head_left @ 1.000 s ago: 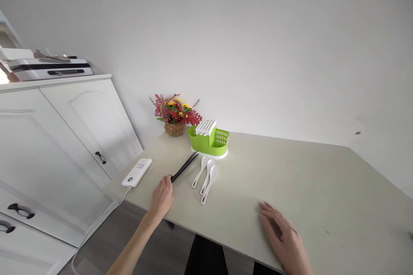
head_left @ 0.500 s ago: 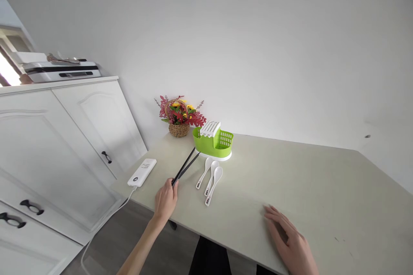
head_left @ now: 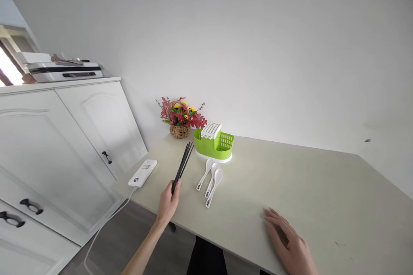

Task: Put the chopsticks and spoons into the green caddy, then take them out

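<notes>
My left hand (head_left: pixel 169 201) is closed around the lower ends of a bunch of black chopsticks (head_left: pixel 183 164), whose upper ends lean up and to the right above the table. Three white spoons (head_left: pixel 214 182) lie side by side just right of that hand, bowls pointing away from me. Behind the spoons stands a green cutlery holder (head_left: pixel 209 146) with a white slotted top and a white base. My right hand (head_left: pixel 288 238) rests on the table near its front edge, fingers stretched out and holding nothing.
A white power bank (head_left: pixel 143 173) with a cable (head_left: pixel 111 216) lies at the table's left edge. A wicker basket of flowers (head_left: pixel 180 131) stands against the wall, left of the holder. White cabinets (head_left: pixel 97 129) flank the pale table (head_left: pixel 290 172) on the left.
The chopsticks have turned more upright and closer together in my left hand, which has lifted their tips away from the holder's base. My right hand stays in place.
</notes>
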`<state>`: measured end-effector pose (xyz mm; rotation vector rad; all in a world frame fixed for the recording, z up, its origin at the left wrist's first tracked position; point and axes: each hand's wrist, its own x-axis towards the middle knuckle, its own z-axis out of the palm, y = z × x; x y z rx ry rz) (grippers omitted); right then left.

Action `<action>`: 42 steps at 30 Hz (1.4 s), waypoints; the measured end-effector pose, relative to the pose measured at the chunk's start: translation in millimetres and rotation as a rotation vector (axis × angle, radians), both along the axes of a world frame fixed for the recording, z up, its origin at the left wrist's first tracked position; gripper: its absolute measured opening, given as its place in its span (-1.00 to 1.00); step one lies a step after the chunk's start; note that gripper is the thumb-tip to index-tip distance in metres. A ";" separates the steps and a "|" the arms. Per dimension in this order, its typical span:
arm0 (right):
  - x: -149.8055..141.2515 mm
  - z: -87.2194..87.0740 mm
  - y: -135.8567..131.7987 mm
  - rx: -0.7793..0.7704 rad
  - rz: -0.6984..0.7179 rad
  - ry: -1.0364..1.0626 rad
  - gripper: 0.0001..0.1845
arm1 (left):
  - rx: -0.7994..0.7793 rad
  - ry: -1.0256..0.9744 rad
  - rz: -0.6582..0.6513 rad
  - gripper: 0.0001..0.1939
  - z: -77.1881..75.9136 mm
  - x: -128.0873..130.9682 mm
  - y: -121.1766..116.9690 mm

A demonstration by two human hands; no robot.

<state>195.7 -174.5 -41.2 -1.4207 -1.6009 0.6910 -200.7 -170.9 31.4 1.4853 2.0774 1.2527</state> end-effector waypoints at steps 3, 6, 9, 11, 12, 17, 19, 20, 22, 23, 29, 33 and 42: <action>0.3 -0.2 0.1 0.019 0.005 0.001 -0.53 | -0.025 -0.164 -0.075 -0.43 6.2 20.5 0.0; 0.7 -0.9 0.0 0.022 0.006 -0.007 -0.53 | -0.085 -0.338 -0.205 -0.41 18.4 48.7 -1.3; 3.3 -2.8 2.2 0.023 0.005 -0.025 -0.53 | -0.177 -0.477 -0.354 -0.39 33.0 81.4 -5.4; 6.9 -4.7 5.3 0.025 0.038 -0.049 -0.53 | -0.246 -0.534 -0.449 -0.36 39.9 102.6 -9.2; 8.9 -5.7 7.0 0.029 0.060 -0.062 -0.53 | -0.278 -0.550 -0.488 -0.35 41.6 112.4 -11.0; 13.0 -8.5 9.8 0.050 0.083 -0.080 -0.53 | -0.356 -0.383 -0.571 -0.33 32.6 149.2 -15.4; 12.3 -9.7 8.9 0.046 0.063 -0.066 -0.52 | -0.364 -0.229 -0.562 -0.33 24.8 158.2 -13.9; 12.0 -10.5 8.5 0.042 0.061 -0.062 -0.53 | -0.366 -0.147 -0.560 -0.34 21.2 161.8 -12.3; 12.0 -12.2 8.3 0.029 0.084 -0.064 -0.54 | -0.368 0.026 -0.554 -0.36 15.1 167.6 -7.4; 12.2 -12.9 8.6 0.027 0.091 -0.065 -0.54 | -0.367 0.111 -0.548 -0.37 12.9 170.1 -4.2; 11.1 -10.4 10.6 0.048 0.090 -0.058 -0.54 | -0.345 0.477 -0.431 -0.47 10.1 182.3 19.3; 9.4 -6.7 9.8 0.036 0.082 -0.052 -0.56 | -0.322 0.596 -0.383 -0.53 14.8 188.1 30.0; 8.4 -2.4 7.4 0.013 0.085 -0.017 -0.57 | -0.378 0.736 -0.392 -0.55 18.5 201.1 29.5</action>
